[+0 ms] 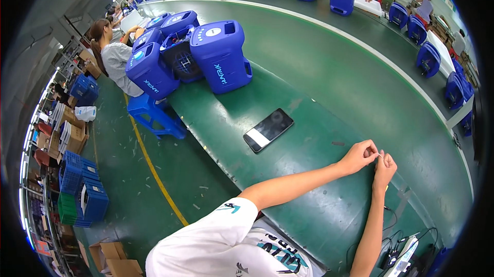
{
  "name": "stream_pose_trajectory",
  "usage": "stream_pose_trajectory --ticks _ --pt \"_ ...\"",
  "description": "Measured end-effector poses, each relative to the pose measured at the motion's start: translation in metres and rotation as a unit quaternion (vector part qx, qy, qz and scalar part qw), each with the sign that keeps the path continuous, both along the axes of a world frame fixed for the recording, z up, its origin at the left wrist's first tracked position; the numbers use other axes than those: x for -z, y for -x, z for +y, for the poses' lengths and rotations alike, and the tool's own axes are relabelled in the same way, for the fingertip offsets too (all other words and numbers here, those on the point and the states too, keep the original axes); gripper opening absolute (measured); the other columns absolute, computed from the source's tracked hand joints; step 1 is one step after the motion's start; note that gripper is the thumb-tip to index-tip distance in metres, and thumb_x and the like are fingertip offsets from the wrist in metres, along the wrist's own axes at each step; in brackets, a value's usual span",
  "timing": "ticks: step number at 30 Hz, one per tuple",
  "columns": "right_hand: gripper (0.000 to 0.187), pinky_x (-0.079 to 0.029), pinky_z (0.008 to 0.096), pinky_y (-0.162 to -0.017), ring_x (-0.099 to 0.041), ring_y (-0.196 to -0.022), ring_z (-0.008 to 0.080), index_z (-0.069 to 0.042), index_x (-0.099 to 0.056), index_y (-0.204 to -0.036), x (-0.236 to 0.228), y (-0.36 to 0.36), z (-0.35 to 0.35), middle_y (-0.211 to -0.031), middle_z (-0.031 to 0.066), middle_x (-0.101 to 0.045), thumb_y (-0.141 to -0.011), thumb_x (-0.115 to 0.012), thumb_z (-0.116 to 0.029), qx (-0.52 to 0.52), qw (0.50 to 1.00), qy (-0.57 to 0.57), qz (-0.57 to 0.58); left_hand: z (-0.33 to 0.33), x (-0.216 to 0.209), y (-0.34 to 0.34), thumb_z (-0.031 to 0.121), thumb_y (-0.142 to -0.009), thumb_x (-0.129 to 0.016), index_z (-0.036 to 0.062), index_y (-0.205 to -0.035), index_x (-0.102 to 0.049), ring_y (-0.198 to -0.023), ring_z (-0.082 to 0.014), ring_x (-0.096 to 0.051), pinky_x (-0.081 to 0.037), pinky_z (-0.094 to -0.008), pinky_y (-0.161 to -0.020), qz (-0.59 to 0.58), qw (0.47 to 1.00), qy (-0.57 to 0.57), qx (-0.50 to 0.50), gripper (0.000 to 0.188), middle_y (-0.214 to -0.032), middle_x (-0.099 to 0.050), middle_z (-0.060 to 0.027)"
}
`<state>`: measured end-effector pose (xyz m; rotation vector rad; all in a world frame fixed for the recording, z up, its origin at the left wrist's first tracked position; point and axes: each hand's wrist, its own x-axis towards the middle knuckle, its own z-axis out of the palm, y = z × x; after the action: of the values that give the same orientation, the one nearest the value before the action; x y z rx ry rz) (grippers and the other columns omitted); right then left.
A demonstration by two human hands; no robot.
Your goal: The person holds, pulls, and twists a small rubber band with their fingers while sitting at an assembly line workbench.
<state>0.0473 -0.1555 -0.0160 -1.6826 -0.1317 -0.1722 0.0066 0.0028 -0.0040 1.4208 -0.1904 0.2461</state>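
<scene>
A black phone [268, 131] lies on the green table [319, 210]. Well to the phone's right and slightly nearer the person, the left hand [360, 157] and right hand [385, 169] meet, each grip closed, fingertips pinching a small pale piece [380, 155] too tiny to identify. Beyond the phone, leftward, stand blue cases [220, 58]; nearer than it, far right, lies a white power strip [404, 259].

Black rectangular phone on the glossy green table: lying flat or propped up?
Lying flat: the black rectangular phone shows its broad face upward on the glossy green table, with no prop visible.
</scene>
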Motion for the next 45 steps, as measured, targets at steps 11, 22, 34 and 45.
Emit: stream_pose_trajectory --ticks 11,22,34,45 --pt "0.053 -0.021 0.0258 -0.047 -0.029 -0.053 0.0016 -0.017 -0.033 -0.067 0.000 -0.002 0.002 -0.061 -0.0090 -0.033 -0.109 -0.066 -0.023 -0.033 0.999 0.010 -0.029 0.000 -0.006 0.005 0.017 -0.103 -0.071 0.0024 -0.099 -0.060 -0.066 -0.0069 -0.059 -0.049 -0.0253 -0.056 0.023 1.000 0.015 0.015 0.019 -0.082 -0.065 -0.0016" --pt "0.034 -0.028 0.0253 -0.052 -0.038 -0.062 0.0029 -0.009 -0.049 -0.080 0.006 -0.005 -0.007 -0.069 -0.0065 -0.041 -0.107 -0.067 -0.020 -0.022 0.998 0.040 -0.052 -0.004 -0.010 0.001 0.021 -0.105 -0.069 0.0023 -0.103 -0.063 -0.066 -0.0069 -0.061 -0.048 -0.0250 -0.054 0.037 0.999 0.023 0.023 0.019 -0.084 -0.067 -0.0020" --pt "0.023 -0.037 0.0232 -0.051 -0.050 -0.062 0.0030 -0.005 -0.054 -0.099 -0.013 0.004 0.009 -0.080 -0.0022 -0.058 -0.102 -0.074 -0.017 -0.018 1.000 0.001 0.005 -0.003 -0.007 0.000 0.019 -0.108 -0.064 0.0022 -0.108 -0.067 -0.064 -0.0063 -0.059 -0.046 -0.0239 -0.053 0.101 0.995 0.013 0.009 0.017 -0.083 -0.069 -0.0043" --pt "0.013 -0.050 0.0237 -0.070 -0.064 -0.080 0.0055 0.000 -0.061 -0.109 -0.017 0.008 0.008 -0.090 0.0012 -0.067 -0.106 -0.066 -0.012 -0.083 0.995 0.043 0.019 0.001 -0.011 0.001 0.018 -0.110 -0.059 0.0017 -0.110 -0.060 -0.059 -0.0088 -0.056 -0.045 -0.0244 -0.053 0.091 0.995 0.026 0.003 0.016 -0.076 -0.065 -0.0056"
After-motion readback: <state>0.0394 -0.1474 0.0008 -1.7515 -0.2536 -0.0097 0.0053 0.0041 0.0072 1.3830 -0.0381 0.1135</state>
